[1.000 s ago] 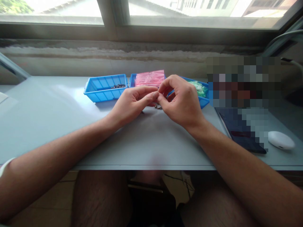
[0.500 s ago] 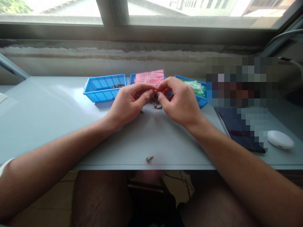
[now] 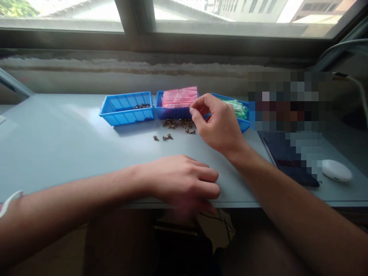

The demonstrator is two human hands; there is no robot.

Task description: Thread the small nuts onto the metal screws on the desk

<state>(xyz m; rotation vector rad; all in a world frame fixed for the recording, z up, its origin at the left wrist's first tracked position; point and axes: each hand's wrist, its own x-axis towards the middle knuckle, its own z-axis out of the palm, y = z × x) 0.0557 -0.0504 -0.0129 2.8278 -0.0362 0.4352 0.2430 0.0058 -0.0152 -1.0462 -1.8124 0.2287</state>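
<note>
My right hand (image 3: 220, 124) is raised in front of the pink bags (image 3: 181, 97), with thumb and forefinger pinched together. Whatever lies between those fingertips is too small to make out. Low over the table's front edge, my left hand (image 3: 186, 180) has its fingers bent inward; its thumb is blurred and hangs past the edge. Its fingertips are mostly hidden. Several small brass-coloured screws (image 3: 171, 123) lie in loose clusters before the middle blue bin (image 3: 169, 113). A few screws (image 3: 168, 137) sit closer to me.
A blue bin (image 3: 128, 115) on the left holds dark screws (image 3: 142, 106). The right blue bin (image 3: 244, 125) contains green plastic bags (image 3: 238, 109). To the right lie a dark flat device (image 3: 283, 161) and a white rounded case (image 3: 336, 170). Behind the table runs a window sill.
My left hand has left the right fingertips and come down toward me to the front edge, covering where a lone screw lay. My right hand has stayed nearly in place, still pinching.
</note>
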